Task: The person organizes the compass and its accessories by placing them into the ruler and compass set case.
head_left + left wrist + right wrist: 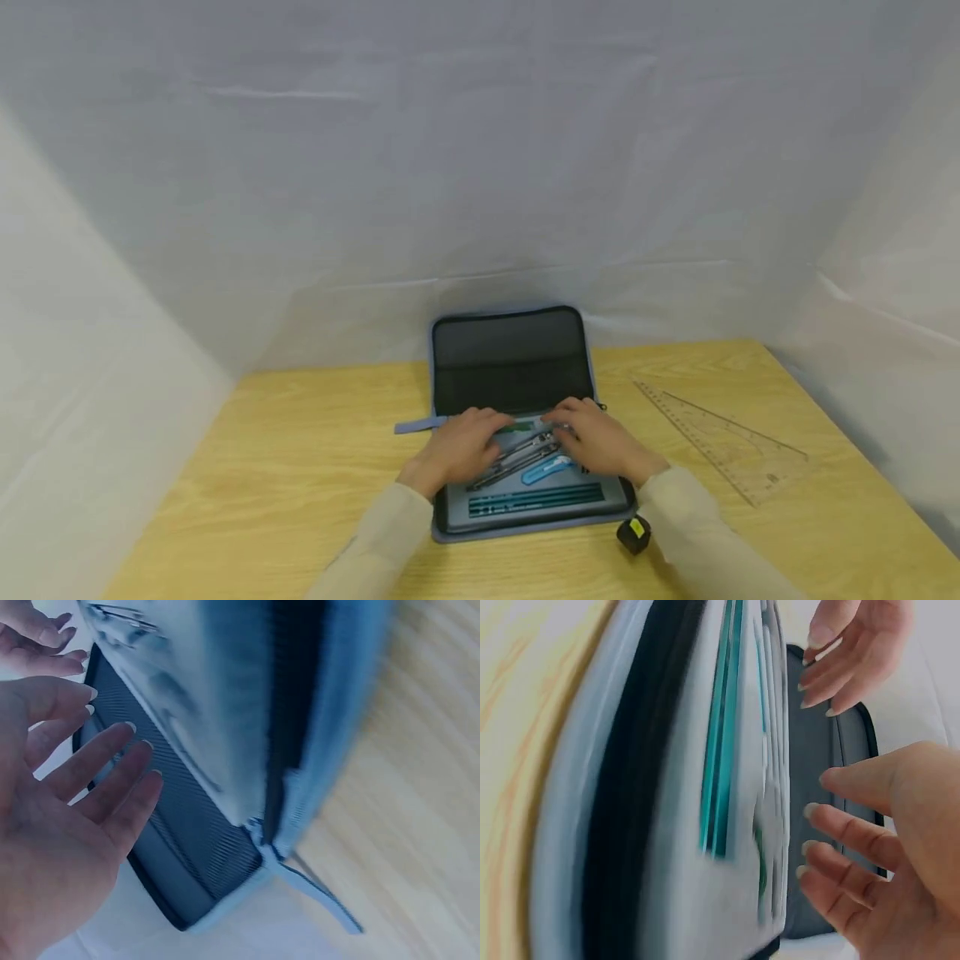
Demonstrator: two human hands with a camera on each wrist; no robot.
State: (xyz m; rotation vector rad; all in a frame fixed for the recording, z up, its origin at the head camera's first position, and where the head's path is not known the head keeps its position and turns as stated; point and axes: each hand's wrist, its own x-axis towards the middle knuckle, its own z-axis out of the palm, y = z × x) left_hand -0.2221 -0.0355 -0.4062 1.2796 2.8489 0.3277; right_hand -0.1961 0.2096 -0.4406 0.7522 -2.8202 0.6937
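Note:
A blue-grey zip case (459, 531) lies unzipped on the table, its dark mesh lid (513, 354) raised at the back. Inside are several dark green pencils (536, 500), a light blue utility knife (546, 470), metal drawing instruments (521, 458) that look like compasses, and a green item (517, 427), partly hidden. Over the left part of the case is my left hand (460, 442), fingers loosely bent and apart from the contents in the left wrist view (82, 787). My right hand (596, 437) hovers over the right part, its fingers relaxed with nothing between them.
Two clear set squares (772, 477) lie overlapped on the wooden table (315, 467) at the right. A small black object with a yellow label (634, 535) sits by the case's front right corner. White sheeting (480, 167) surrounds the table's back and sides.

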